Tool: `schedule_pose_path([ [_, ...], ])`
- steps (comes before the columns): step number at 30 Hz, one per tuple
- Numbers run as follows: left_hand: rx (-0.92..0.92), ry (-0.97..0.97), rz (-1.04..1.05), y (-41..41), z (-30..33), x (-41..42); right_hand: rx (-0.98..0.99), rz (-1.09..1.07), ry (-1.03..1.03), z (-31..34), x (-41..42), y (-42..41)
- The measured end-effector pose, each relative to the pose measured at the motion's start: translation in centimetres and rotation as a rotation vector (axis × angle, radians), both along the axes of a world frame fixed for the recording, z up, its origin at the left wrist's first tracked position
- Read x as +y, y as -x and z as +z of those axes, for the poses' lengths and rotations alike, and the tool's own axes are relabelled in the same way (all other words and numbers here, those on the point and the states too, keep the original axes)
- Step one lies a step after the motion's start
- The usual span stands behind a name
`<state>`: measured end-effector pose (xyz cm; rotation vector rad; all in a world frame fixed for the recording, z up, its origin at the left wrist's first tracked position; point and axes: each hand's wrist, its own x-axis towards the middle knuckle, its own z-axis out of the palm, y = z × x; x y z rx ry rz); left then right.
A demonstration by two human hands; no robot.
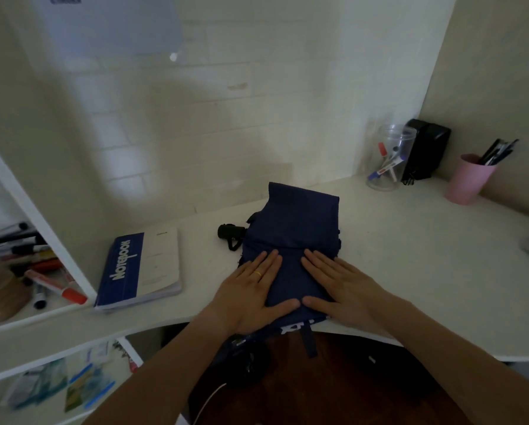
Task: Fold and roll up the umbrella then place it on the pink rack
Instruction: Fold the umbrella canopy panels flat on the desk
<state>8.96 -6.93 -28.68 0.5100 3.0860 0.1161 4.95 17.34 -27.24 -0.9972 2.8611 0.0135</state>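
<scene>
Umbrella (291, 240) fabric is lying flattened on the desk (410, 256) in front of you, dark blue, with its near edge and a strap hanging just over the desk's front edge and its black handle (229, 233) poking out on the left. You are pressing both palms flat on the near half: your left hand (254, 289) and your right hand (336, 286) are side by side, fingers straight and spread, thumbs almost meeting, grasping nothing. That looks like the smoothing stage, with the fold made and the roll not yet begun. To do it well, you are wanting to keep even pressure under both palms, pushing trapped air and creases outward toward the far edge, so the panels are lying in one tidy stack. Be keeping the fabric edges lined up with the shaft, since any skew now is likely going to make a lopsided roll. When you are starting the roll, work from one long side, tight from the first turn, and leave the strap free at the outside so it can wrap round last. Mind the notebook (140, 268) just left of the handle. No pink rack is showing here; only a pink cup (468, 179) is standing at the far right.
</scene>
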Motion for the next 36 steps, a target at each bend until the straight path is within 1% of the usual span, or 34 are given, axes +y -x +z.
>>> schedule_pose_path([
  [4, -0.058, 0.076, 0.031, 3.1, 1.4, -0.2, -0.007, -0.052, -0.015, 0.6, -1.2, 2.2],
  [7, -0.024, 0.119, -0.030, 2.8, 1.4, -0.7, -0.031, -0.078, 0.011, 0.6, -1.3, 2.7],
  [9, 0.017, 0.092, -0.071, 1.6, 0.8, -1.2, -0.051, -0.081, 0.024, 0.7, -1.3, 2.6],
  [11, 0.030, 0.040, -0.071, 0.8, 0.5, -1.7, -0.123, -0.086, 0.069, 1.8, -1.3, 2.7],
  [12, 0.032, 0.029, -0.067, 0.6, 0.4, -1.8, -0.154, -0.117, 0.157, 2.6, -1.3, 2.7],
  [13, 0.035, 0.025, -0.065, 0.6, 0.4, -1.9, -0.138, -0.178, 0.307, 3.5, -1.3, 2.9],
  [14, 0.042, 0.018, -0.063, 0.6, 0.3, -1.8, -0.067, -0.259, 0.508, 4.2, -1.2, 3.3],
  [16, 0.054, -0.008, -0.061, 0.6, 0.0, -1.7, 0.099, -0.528, 0.902, 5.7, -1.0, 5.0],
  [17, 0.061, -0.020, -0.061, 0.5, -0.1, -1.7, 0.085, -0.687, 1.042, 6.4, -0.9, 6.1],
  [18, 0.067, -0.030, -0.061, 0.5, -0.2, -1.8, -0.018, -0.821, 1.144, 7.0, -0.9, 7.3],
  [19, 0.072, -0.037, -0.060, 0.4, -0.3, -1.8, -0.173, -0.904, 1.215, 7.3, -0.9, 8.4],
  [20, 0.080, -0.043, -0.061, 0.4, -0.3, -1.8, -0.325, -0.935, 1.263, 7.7, -1.1, 9.3],
  [21, 0.089, -0.048, -0.062, 0.4, -0.3, -1.8, -0.442, -0.946, 1.292, 8.1, -1.3, 9.9],
  [23, 0.104, -0.055, -0.064, 0.4, -0.3, -1.8, -0.540, -0.934, 1.326, 9.1, -1.9, 10.4],
  [27, 0.127, -0.072, -0.067, 0.4, -0.4, -1.9, -0.498, -0.783, 1.409, 11.5, -2.6, 9.2],
  [30, 0.141, -0.068, -0.072, 0.4, -0.5, -1.9, -0.463, -0.625, 1.412, 12.6, -2.3, 6.8],
  [33, 0.135, -0.071, -0.067, 0.3, -0.5, -2.0, -0.424, -0.498, 1.396, 11.6, -1.9, 3.9],
  [36, 0.140, -0.061, -0.061, 0.5, -0.8, -2.1, -0.467, -0.463, 1.325, 8.6, -1.7, 0.9],
])
